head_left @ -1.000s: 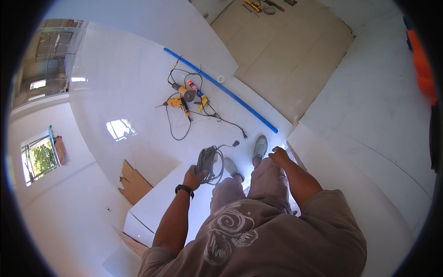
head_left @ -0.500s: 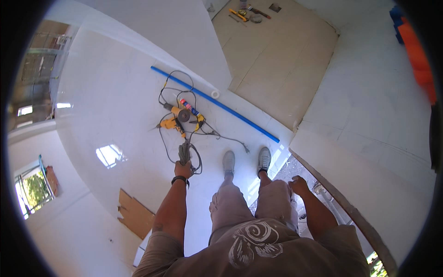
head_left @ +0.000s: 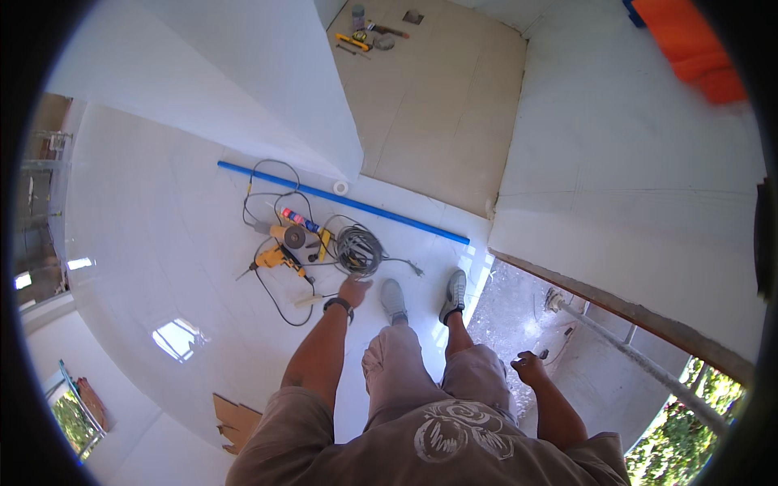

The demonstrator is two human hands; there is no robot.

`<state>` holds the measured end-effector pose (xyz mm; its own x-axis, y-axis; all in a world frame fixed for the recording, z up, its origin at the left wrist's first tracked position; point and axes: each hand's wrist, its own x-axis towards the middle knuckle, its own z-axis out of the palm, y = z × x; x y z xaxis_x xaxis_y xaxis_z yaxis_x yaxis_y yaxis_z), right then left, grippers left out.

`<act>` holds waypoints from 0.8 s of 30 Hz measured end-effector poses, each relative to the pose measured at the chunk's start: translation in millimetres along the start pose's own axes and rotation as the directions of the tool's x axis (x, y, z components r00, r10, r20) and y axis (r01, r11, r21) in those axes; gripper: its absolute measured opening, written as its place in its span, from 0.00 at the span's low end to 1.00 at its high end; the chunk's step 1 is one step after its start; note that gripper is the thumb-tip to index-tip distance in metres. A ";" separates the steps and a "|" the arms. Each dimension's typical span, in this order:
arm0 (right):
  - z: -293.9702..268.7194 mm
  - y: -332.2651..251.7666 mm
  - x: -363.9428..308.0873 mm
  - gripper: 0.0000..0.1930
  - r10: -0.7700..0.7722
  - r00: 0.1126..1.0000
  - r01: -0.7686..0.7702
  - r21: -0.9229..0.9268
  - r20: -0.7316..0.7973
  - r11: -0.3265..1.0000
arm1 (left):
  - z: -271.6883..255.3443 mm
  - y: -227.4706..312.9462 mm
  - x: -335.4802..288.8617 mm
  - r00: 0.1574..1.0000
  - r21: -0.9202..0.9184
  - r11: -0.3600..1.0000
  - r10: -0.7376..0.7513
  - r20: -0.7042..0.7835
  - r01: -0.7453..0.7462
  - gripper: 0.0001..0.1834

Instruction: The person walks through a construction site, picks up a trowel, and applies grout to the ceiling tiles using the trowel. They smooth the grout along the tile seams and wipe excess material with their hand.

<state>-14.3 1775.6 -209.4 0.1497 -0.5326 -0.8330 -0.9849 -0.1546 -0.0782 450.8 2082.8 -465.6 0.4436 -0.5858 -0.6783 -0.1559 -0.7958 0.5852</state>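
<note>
A coiled grey power cord (head_left: 359, 249) lies loosely bunched beside the tools on the glossy white floor. My left hand (head_left: 354, 289), with a dark band at its wrist, is just short of the coil, fingers stretched and seemingly off it. Left of the coil are a yellow drill (head_left: 278, 257), an angle grinder (head_left: 289, 236) with a dark disc, and a red-and-blue tube (head_left: 299, 219). My right hand (head_left: 528, 367) hangs by my right thigh, fingers curled; a small dark end shows past them, too small to name.
A long blue pipe (head_left: 348, 200) lies beyond the tools, with a white tape roll (head_left: 340, 188) by it. Hand tools (head_left: 354, 42) lie on the beige floor at the back. A pole (head_left: 640, 356) slants over the drop at right. Torn cardboard (head_left: 236, 421) lies at lower left.
The cord bundle has gone from my left hand to a looser coil beyond it. The left fingers have come off it. My view has shifted right, and my right hand appears lower.
</note>
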 end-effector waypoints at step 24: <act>179.3 244.3 -179.2 0.19 0.443 0.858 -0.258 0.528 -0.261 0.809 | 100.3 556.4 -254.0 0.043 -0.018 0.047 0.983 0.178 -0.999 0.35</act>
<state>-297.4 1982.6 -177.5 -0.2855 -0.7422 -0.6063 -0.8813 0.4519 -0.1381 162.8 1773.4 -12.3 -0.2915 -0.8348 0.4671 -0.4343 0.5505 0.7130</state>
